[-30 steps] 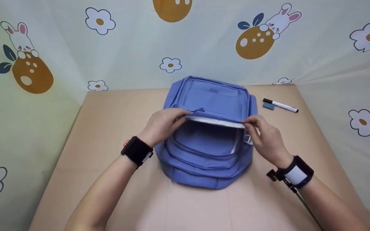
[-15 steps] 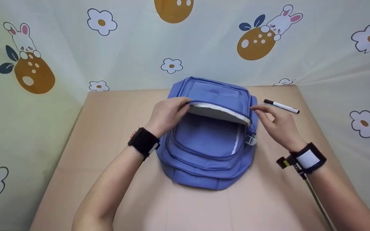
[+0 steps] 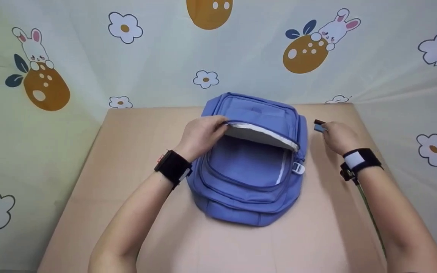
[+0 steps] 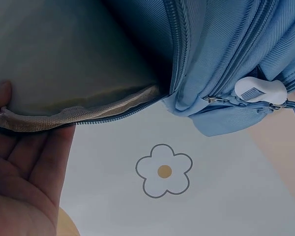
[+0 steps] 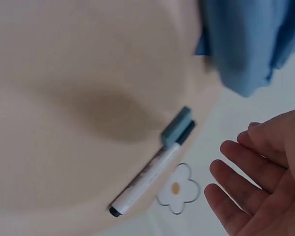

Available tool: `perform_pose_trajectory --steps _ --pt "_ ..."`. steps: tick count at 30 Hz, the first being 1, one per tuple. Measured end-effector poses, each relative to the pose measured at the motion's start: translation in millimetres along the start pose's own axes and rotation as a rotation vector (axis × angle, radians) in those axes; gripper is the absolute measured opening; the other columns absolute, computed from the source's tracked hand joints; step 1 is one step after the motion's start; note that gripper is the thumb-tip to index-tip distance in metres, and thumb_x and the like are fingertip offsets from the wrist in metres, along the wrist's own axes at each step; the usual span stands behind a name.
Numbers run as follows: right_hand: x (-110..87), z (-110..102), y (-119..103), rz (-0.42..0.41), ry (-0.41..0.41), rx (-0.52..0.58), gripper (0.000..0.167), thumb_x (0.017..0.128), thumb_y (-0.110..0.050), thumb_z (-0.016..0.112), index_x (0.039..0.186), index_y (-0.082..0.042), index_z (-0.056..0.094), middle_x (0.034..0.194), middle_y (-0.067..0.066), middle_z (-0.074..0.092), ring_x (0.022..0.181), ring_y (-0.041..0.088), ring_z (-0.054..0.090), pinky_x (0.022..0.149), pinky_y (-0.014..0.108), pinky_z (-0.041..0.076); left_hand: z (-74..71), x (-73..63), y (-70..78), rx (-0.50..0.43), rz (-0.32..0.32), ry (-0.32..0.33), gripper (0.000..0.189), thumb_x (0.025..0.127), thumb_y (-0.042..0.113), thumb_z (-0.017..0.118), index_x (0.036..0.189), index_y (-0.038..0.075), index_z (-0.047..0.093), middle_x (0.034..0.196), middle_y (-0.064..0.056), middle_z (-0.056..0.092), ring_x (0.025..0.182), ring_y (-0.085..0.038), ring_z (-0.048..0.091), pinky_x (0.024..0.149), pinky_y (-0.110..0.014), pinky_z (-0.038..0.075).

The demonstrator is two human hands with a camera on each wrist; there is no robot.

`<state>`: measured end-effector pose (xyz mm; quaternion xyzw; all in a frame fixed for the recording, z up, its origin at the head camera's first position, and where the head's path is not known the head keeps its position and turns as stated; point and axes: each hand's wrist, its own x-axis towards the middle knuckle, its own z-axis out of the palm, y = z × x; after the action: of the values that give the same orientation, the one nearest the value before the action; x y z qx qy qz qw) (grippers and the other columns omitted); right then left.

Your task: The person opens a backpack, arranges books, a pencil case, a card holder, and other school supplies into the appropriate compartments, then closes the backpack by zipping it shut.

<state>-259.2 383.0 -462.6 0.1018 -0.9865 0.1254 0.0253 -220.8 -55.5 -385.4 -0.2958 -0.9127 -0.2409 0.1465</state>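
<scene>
My left hand (image 3: 202, 136) pinches the lifted edge of the front flap (image 4: 78, 115) on a blue backpack (image 3: 237, 216), thumb on the pale lining and fingers beneath. Under the flap, the unzipped compartment (image 3: 245, 161) gapes toward me. To the right of the bag, my right hand (image 3: 340, 137) hovers near a whiteboard marker (image 5: 148, 178) and a small blue block (image 5: 177, 127) lying beside its black cap. In the right wrist view its fingers are spread loosely and apart from both things. In the head view this hand covers most of the marker's white barrel.
A tan table top (image 3: 135, 163) carries the backpack. Pale curtains (image 3: 157, 64) printed with flowers and rabbits enclose the back and sides. A white buckle (image 3: 298, 168) hangs at the bag's right side. A cable (image 3: 370, 212) trails from the right wrist strap.
My right hand has let go of the flap's right corner and moved right to the marker. My left hand has raised the flap, widening the mouth of the compartment.
</scene>
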Motion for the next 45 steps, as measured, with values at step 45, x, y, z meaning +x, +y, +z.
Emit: perform_pose_trajectory --steps 45 --pt "22.3 31 5 0.149 -0.016 0.067 0.024 0.098 -0.010 0.060 0.087 0.010 0.064 0.088 0.029 0.065 0.079 0.046 0.062 0.074 0.059 0.048 -4.0 0.7 2.7 -0.004 -0.039 -0.049 0.023 0.103 0.020 0.062 0.118 0.010 0.075 0.114 -0.005 0.075 0.103 -0.021 0.071 0.084 -0.039 0.056"
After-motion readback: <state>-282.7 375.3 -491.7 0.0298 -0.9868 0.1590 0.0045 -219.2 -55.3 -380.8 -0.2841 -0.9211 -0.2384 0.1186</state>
